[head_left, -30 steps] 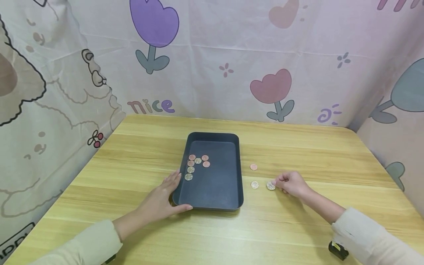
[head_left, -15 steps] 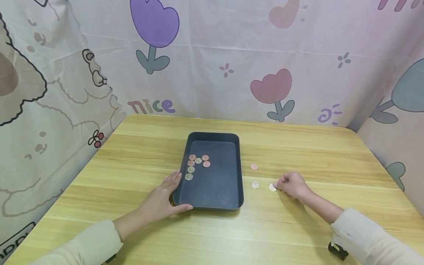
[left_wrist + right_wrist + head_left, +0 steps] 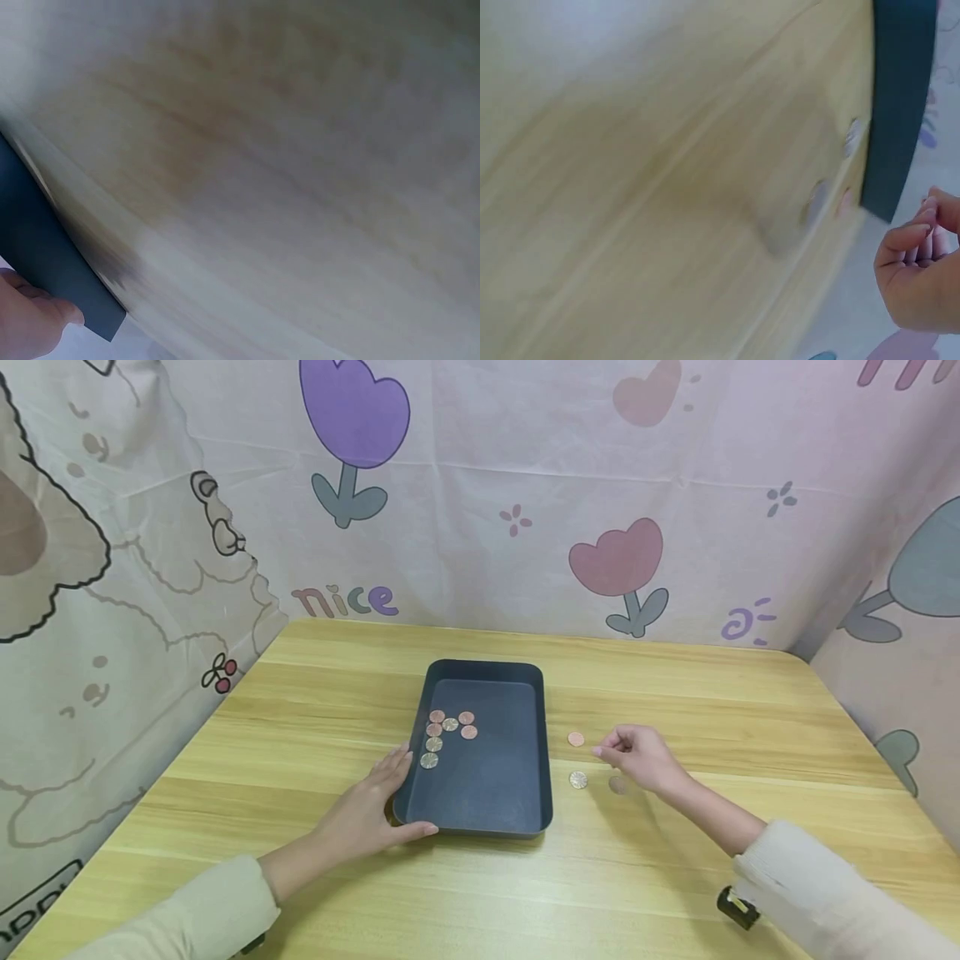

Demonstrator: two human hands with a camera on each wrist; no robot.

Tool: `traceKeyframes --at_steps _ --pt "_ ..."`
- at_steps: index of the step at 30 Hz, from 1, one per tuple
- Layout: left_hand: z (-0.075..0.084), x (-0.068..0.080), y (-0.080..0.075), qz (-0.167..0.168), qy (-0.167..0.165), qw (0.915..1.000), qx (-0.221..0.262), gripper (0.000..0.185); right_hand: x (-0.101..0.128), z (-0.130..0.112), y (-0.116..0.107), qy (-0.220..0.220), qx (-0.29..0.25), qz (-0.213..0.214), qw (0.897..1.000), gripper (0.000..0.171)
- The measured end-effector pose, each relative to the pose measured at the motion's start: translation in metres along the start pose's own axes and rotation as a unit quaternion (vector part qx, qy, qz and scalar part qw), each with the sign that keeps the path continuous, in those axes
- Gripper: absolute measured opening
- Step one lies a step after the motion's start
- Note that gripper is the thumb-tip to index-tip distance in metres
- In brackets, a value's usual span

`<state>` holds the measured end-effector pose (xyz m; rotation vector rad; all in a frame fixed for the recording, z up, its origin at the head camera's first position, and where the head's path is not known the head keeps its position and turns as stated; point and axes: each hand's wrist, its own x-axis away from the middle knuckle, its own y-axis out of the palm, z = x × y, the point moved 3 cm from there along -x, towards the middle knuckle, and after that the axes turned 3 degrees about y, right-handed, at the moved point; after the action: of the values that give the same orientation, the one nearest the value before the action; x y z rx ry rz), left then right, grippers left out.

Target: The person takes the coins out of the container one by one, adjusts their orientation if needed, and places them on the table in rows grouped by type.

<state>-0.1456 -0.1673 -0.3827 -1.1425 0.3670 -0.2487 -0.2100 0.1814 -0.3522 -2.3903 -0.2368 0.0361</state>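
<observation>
Three coins lie on the table to the right of the tray: a copper coin farthest back, a silver coin nearer me, and a second silver coin in the shadow under my right hand. That hand hangs just above the table, fingertips drawn together and pointing at the copper coin; I cannot tell whether they pinch anything, and the blurred right wrist view only shows curled fingers with nothing clearly between them. I judge the step in hand to be the pick-up of one loose coin. The next move calls for lowering the fingertips onto a coin's edge and lifting it cleanly off the flat wood, which takes a fine nip.

The dark tray sits mid-table with seven coins clustered in its back left part. My left hand rests flat-fingered against the tray's near left corner, thumb along the front edge, steadying it. The wooden table stands against a curtain printed with tulips.
</observation>
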Motion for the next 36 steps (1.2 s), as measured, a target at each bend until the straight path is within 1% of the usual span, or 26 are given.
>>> traceKeyframes --at_steps 4,10,13,18,25,30,36 --pt "0.0 0.001 0.0 -0.001 -0.002 1.0 -0.001 0.103 -0.007 -0.016 0.011 -0.012 -0.043 -0.016 0.999 0.018" --pt "0.0 0.001 0.001 -0.002 -0.004 1.0 0.002 0.103 -0.016 -0.039 0.028 -0.05 -0.1 -0.036 0.993 0.015" --pt "-0.001 0.001 0.001 -0.001 -0.003 1.0 0.003 0.103 -0.021 -0.048 0.037 -0.057 -0.11 -0.045 0.991 0.015" --pt "-0.002 0.0 0.002 0.001 -0.003 1.0 0.007 0.104 -0.034 -0.059 0.053 -0.09 -0.104 -0.057 0.989 0.012" --pt "-0.001 0.0 0.002 -0.003 -0.007 0.9999 0.01 0.105 -0.058 -0.065 0.077 -0.125 -0.105 -0.081 0.983 0.019" --pt "-0.001 0.0 0.001 -0.005 -0.01 0.9999 0.011 0.105 -0.072 -0.07 0.09 -0.146 -0.076 -0.07 0.984 0.022" --pt "-0.001 0.0 0.0 -0.005 -0.005 0.9999 0.01 0.104 -0.084 -0.074 0.104 -0.143 -0.043 -0.064 0.987 0.024"
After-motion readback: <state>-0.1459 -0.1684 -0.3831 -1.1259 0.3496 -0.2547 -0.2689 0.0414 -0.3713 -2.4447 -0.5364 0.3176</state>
